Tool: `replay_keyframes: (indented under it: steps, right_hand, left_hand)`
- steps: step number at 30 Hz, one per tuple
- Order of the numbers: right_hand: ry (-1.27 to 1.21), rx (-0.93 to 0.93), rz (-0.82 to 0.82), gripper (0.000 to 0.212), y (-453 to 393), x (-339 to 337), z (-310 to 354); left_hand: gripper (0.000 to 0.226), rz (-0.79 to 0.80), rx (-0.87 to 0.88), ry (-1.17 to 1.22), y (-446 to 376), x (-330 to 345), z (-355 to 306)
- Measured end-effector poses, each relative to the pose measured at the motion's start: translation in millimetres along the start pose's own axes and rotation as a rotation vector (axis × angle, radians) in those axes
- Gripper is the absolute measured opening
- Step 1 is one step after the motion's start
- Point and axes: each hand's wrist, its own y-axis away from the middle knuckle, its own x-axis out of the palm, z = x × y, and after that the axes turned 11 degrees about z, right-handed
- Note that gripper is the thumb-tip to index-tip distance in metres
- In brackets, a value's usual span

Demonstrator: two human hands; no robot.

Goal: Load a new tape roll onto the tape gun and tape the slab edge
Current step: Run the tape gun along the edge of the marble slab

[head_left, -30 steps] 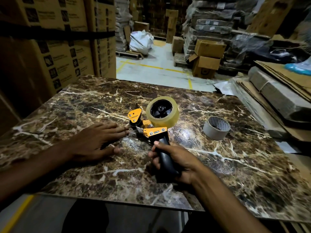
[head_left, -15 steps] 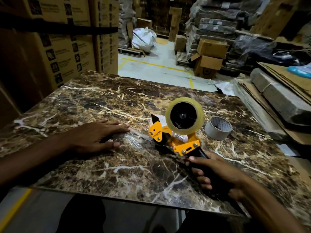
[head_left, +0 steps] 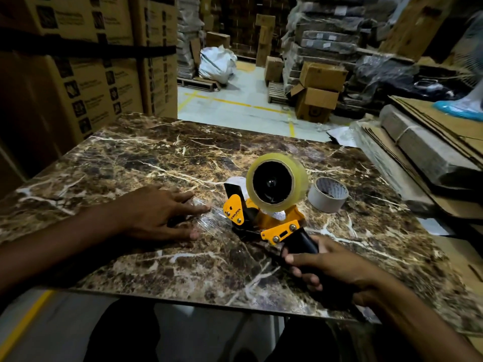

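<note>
**Tape gun on slab, roll loaded**

Right hand closed around the black handle of the tape gun; gun nose down on the slab. Clear roll seated on the hub. Left hand open, flat, fingers pressing a clear tape strip onto the slab just left of the gun. Empty core lies beside the roll, right.

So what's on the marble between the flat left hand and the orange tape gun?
In the head view, only a clear tape strip lies there.
</note>
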Motion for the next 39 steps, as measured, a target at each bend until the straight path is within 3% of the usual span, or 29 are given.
replay_keyframes:
  steps: [6, 10, 15, 24, 27, 30, 39]
  right_hand:
    - [-0.042, 0.052, -0.035, 0.037, -1.5, 8.4, -5.0]
    - [-0.089, 0.087, 0.048, 0.01, 2.7, 15.3, 3.7]
    - [-0.057, 0.111, 0.112, 0.005, 2.3, 12.7, 12.4]
    - [-0.115, 0.075, -0.031, 0.034, 31.7, 8.8, -18.6]
    - [-0.16, 0.111, -0.102, 0.026, 70.9, -1.7, -35.9]
    - [-0.22, 0.128, -0.153, 0.02, 100.7, -4.4, -50.9]
    - [-0.195, 0.119, -0.191, 0.024, 139.0, -7.3, -77.5]
  left_hand:
    - [0.091, -0.064, 0.068, -0.006, -1.4, -1.5, -9.5]
    - [0.089, -0.102, 0.157, 0.142, -1.9, 9.8, -14.1]
    - [0.086, -0.074, 0.13, 0.054, -3.2, 20.0, -27.1]
    - [0.087, -0.014, 0.105, 0.078, -3.3, 10.7, -38.8]
    - [0.088, -0.011, 0.106, 0.055, 0.6, 7.8, -51.4]
    - [0.093, -0.039, 0.216, 0.062, -3.6, 9.2, -73.8]
    - [0.095, -0.103, 0.432, 0.025, -24.1, 9.4, -158.9]
